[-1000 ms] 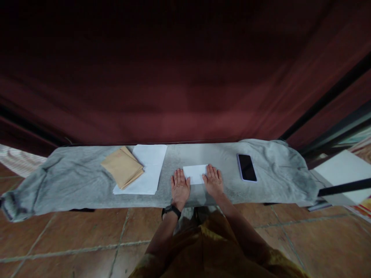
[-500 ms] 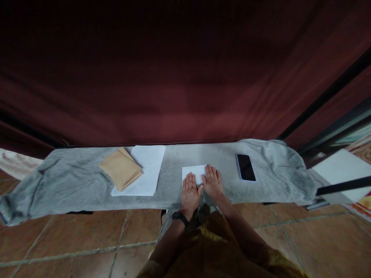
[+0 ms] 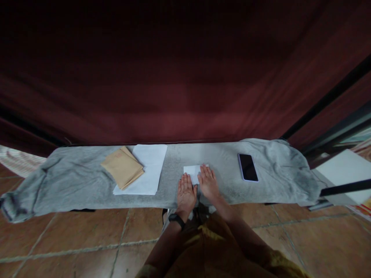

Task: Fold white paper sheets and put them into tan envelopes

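- Grey cloth (image 3: 72, 173) covers the long narrow surface, running from well to the left of the fingers to well beyond them on the right.
- Brown paper pieces (image 3: 121, 168), perhaps envelopes, lie fanned in a small pile, well to the left of the left fingertips. No hand touches them, so whatever part they have looks not yet begun.
- White sheets (image 3: 153, 166) lie partly under that pile, nearer the left fingers but apart from them. They are flat and appear unfolded; if they are to be handled too, all of that is left.
- Left hand (image 3: 186, 197), with a dark watch (image 3: 176, 221) at the wrist: fingers straight and side by side, thumb a little out, gripping nothing. The fingertips lie over the near left corner of the small paper.
- White small paper (image 3: 191, 170) lies flat on the cloth, its far left part showing just beyond the left fingertips and beside the right ones. Much smaller than the sheets, it seems already folded down; smoothing looks like the step in hand. Whether its creases are finished I cannot tell.
- Right hand (image 3: 208, 183): fingers outstretched and close together, laid over the paper's right part, pressing rather than pinching.
- Black-screened phone (image 3: 248, 167) rests to the right of the right fingers, apart from them and untouched.
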`<state>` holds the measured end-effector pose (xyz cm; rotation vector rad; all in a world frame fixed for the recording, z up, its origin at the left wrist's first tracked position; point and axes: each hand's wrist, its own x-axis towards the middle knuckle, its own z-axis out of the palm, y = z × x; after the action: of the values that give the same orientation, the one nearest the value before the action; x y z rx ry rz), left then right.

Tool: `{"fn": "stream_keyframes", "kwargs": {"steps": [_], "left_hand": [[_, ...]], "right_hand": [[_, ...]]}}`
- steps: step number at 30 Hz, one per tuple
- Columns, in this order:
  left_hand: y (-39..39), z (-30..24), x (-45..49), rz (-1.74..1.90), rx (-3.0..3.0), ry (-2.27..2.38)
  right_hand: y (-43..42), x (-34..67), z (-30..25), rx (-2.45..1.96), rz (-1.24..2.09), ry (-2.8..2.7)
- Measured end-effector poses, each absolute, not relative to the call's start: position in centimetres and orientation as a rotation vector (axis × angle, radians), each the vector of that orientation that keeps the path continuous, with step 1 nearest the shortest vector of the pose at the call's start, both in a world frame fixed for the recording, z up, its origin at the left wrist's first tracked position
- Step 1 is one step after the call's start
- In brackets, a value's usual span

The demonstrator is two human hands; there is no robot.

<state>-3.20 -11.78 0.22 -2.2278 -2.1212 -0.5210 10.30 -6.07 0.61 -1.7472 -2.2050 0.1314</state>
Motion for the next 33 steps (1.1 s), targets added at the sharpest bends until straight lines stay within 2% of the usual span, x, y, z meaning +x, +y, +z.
{"fn": "stream_keyframes", "kwargs": {"steps": [4, 12, 20, 33], "left_hand": [[-11.7, 0.1, -3.3, -0.491, -2.24, -2.131], [-11.5, 0.4, -3.1, -0.465, -2.223, -2.142], [-7.7, 1.3, -1.9, -0.395, -2.313, -2.104], [-6.6, -0.4, -3.3, -0.556, -2.277, -2.017]], "right_hand": [[-6.2, 8.9, 0.7, -1.612, 0.184, -2.334], [-6.3, 11.4, 0.1, -1.652, -0.001, -2.305], [-6.5, 12.0, -0.3, -1.648, -0.038, -2.229], [-6.3, 11.4, 0.0, -1.728, -0.003, -2.116]]}}
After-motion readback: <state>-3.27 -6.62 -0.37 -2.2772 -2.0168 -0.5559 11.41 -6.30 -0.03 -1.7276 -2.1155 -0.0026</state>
